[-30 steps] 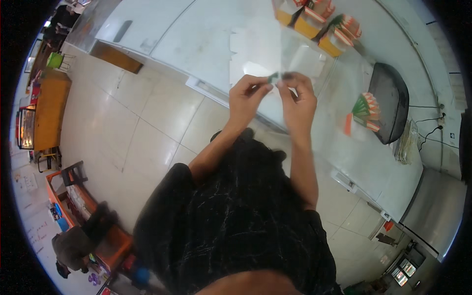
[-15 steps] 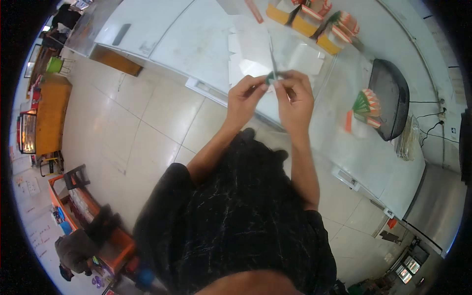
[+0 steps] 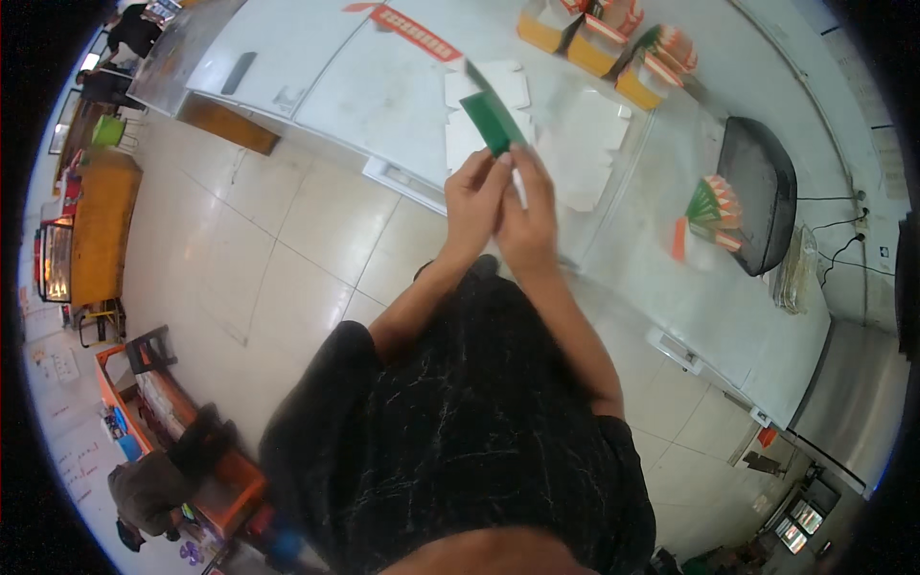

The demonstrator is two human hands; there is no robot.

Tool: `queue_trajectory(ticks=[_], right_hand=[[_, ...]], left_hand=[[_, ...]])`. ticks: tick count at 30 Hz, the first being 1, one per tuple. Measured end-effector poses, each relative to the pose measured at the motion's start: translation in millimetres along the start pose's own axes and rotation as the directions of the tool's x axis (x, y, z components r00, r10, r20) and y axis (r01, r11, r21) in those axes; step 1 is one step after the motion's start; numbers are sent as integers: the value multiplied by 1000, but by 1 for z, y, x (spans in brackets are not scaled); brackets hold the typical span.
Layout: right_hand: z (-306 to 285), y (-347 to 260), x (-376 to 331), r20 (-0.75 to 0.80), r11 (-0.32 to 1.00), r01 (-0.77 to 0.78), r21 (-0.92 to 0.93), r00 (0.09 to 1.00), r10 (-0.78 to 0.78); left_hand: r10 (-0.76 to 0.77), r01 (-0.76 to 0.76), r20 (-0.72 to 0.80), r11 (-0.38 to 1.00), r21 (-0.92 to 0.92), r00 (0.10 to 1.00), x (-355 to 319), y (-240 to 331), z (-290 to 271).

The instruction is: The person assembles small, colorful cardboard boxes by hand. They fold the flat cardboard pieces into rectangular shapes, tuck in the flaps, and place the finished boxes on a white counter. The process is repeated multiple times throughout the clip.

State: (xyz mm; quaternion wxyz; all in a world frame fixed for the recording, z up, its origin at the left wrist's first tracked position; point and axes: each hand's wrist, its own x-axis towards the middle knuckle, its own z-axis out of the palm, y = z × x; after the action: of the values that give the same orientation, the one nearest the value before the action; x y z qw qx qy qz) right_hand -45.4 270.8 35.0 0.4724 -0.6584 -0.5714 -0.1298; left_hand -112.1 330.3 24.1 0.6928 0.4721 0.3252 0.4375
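Here, pinches the green lower end of a card [image 3: 492,120] between thumb and fingertips of the left hand [image 3: 470,206]. Rests the fingers of the right hand [image 3: 527,216] against the same end, just beside the left; with the thumb mostly hidden, cannot tell whether to call that a pinch too. Holds the card over the near side of a white counter [image 3: 369,91], its red end slanting up and to the left, somewhat blurred. Has flat white cartons [image 3: 585,158] lying just beyond the hands, yellow boxes [image 3: 589,50] standing in a row farther off, and, well to the right, a green and orange fan-shaped piece [image 3: 707,206] beside a black oblong thing [image 3: 762,196]. Wears black clothes [image 3: 441,422] with pale, branching lines.
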Motion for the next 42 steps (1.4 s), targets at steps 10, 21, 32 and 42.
queue_trajectory(ticks=[10, 21, 32, 42], right_hand=[[-16, 22, 27, 131, 923, -343, 175, 937, 323], [-10, 32, 9, 224, 951, -214, -223, 938, 264], [-9, 35, -6, 127, 978, -30, -204, 990, 56], [-21, 30, 2, 308, 583, -748, 317, 662, 683]], left_hand=[[265, -291, 121, 890, 352, 957, -6, -30, -10], [-128, 80, 379, 987, 140, 917, -7, -9, -23], [-164, 172, 118, 983, -68, 980, 20, -10, -38], [-45, 36, 92, 994, 104, 995, 0, -37, -22]])
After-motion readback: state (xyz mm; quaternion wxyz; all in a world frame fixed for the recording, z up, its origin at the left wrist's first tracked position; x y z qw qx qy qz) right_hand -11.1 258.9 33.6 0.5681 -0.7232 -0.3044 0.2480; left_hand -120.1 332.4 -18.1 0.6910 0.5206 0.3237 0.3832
